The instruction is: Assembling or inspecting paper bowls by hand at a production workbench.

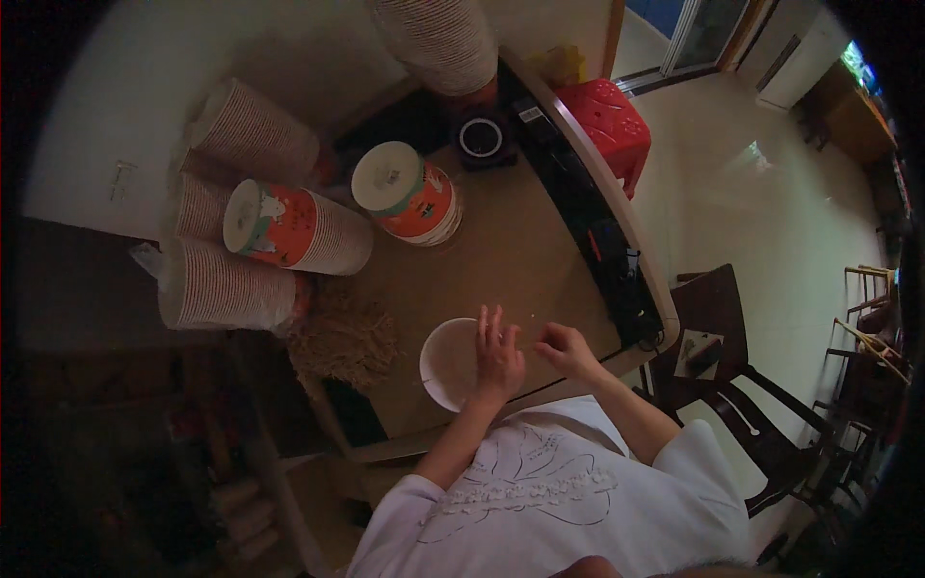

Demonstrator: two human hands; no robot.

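Observation:
A white paper bowl rests near the front of the tan table, its open mouth facing up. My left hand is at the bowl's right rim with fingers stretched out and slightly apart. Just to the right, my right hand is raised over the table edge, thumb and fingertips drawn together. Whatever those fingertips may hold is too small to make out. Left of the bowl lies a heap of thin tan strands.
Behind are an orange-and-green printed bowl stack, another lying on its side, and plastic-wrapped stacks. A tall stack stands at the back beside a dark round device. A red stool and dark chair are at right.

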